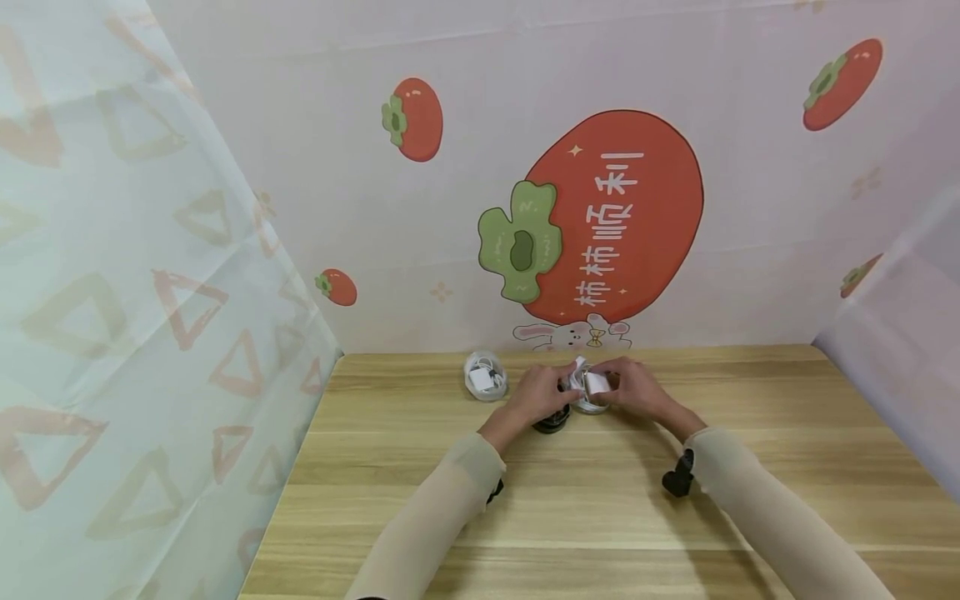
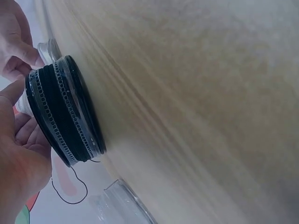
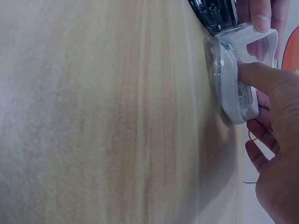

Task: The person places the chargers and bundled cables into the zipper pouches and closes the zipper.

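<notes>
Resting on the wooden table (image 1: 600, 500), a clear plastic case (image 1: 592, 385) of white parts sits pinched between the left hand (image 1: 536, 393) and right hand (image 1: 637, 388). Under the left hand lies a black thread spool (image 2: 63, 116); beyond that hand, another clear case (image 1: 485, 375).

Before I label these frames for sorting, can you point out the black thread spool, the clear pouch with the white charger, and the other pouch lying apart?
black thread spool (image 2: 63, 116), left wrist view, wound black band.
clear pouch with the white charger (image 3: 236, 88), right wrist view, white block's edge.
other pouch (image 1: 485, 377), head view, middle.
</notes>
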### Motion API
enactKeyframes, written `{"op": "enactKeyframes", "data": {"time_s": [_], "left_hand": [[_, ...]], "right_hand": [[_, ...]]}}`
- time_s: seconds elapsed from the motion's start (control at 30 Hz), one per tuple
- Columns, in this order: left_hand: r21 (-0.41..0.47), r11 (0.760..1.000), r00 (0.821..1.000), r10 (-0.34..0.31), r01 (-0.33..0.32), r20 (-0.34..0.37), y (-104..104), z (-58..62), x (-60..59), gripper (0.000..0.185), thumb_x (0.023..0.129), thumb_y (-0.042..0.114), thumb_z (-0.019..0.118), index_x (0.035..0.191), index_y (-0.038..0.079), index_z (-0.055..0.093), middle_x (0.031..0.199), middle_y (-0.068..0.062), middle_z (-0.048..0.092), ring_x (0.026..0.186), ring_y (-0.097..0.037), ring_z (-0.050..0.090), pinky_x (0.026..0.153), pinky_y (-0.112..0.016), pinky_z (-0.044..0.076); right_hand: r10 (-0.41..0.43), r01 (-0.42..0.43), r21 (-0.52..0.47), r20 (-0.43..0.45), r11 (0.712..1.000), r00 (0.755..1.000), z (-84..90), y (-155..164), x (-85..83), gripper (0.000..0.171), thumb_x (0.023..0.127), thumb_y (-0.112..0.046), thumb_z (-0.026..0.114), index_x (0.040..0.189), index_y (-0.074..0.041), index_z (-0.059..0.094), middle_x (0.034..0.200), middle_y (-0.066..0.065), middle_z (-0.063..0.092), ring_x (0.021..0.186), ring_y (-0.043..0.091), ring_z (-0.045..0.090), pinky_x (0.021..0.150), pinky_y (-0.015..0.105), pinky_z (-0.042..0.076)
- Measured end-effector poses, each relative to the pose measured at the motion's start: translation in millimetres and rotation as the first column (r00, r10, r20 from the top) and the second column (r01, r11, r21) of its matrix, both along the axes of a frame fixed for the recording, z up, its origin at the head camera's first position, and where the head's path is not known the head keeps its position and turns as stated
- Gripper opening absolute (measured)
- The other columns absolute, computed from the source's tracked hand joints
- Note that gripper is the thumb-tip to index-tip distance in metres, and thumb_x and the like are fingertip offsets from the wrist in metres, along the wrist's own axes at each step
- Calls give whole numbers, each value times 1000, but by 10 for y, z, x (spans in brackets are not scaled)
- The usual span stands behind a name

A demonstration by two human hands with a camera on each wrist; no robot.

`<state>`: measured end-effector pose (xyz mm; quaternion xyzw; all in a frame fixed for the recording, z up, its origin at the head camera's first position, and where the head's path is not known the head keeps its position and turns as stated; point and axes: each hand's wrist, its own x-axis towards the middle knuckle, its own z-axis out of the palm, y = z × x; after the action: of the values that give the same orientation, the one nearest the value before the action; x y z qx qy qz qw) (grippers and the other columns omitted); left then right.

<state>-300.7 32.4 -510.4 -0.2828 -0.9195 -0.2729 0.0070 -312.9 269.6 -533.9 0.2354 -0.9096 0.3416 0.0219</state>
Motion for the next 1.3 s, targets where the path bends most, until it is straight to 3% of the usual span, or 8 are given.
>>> {"op": "enactKeyframes", "data": {"time_s": [0.27,0.53,0.6,0.7,0.83,1.07,1.13,1.3], "left_hand": [[-72,997,1000,-6,5,-3,39,68,-22,60,100,41,75,152,15,57,61,4,53,59,-8,36,55,-20,30],[-96,995,1000,-27,28,12,104,136,-37,60,101,39,74,153,16,56,62,2,56,56,-8,38,56,-20,32],[-94,995,999,-30,31,10,114,148,-38,60,100,39,75,152,16,58,70,-1,64,59,-8,42,60,-19,36],[-81,996,999,-40,41,10,129,161,-40,59,99,38,77,151,16,60,104,-6,79,70,-7,51,70,-18,42],[-70,996,998,-60,62,24,145,172,-46,60,99,38,76,152,15,59,125,-8,76,79,-8,56,78,-21,46],[-47,996,996,-67,70,64,150,175,-83,48,107,31,65,152,17,59,88,-12,76,58,-9,49,65,-21,44],[-54,997,995,-55,60,78,153,181,-94,43,108,29,63,150,18,61,88,-12,76,57,-9,51,64,-22,46],[-104,993,998,-55,59,44,161,208,-125,35,108,24,63,141,14,70,124,-4,78,85,-8,65,95,-28,55]], "right_hand": [[14,-14,18,-12,1000,1000,-3,-27,15,37,84,-20,92,115,-5,80,96,0,75,79,15,58,68,28,47],[-20,20,-27,5,999,1000,57,-15,126,42,89,-14,86,127,2,74,120,17,75,98,30,68,83,45,59],[-24,25,-58,8,998,1000,64,2,151,40,92,-9,83,129,4,72,126,22,72,107,37,70,89,52,61],[-32,32,-93,4,995,999,71,29,173,38,95,-5,78,129,7,70,129,27,70,114,46,69,93,58,59],[-51,50,-110,-8,993,999,83,64,182,34,98,-6,75,129,8,70,128,29,69,115,48,68,94,60,58],[-109,107,-115,-15,988,994,78,108,177,28,106,-8,64,129,7,70,125,25,72,112,41,69,94,58,58],[-118,116,-120,-15,986,993,82,121,185,29,108,-9,61,130,7,70,126,25,72,114,41,69,94,58,58],[-127,127,-128,5,984,992,81,147,197,33,109,-15,61,133,6,68,129,24,71,114,41,69,95,58,57]]}}
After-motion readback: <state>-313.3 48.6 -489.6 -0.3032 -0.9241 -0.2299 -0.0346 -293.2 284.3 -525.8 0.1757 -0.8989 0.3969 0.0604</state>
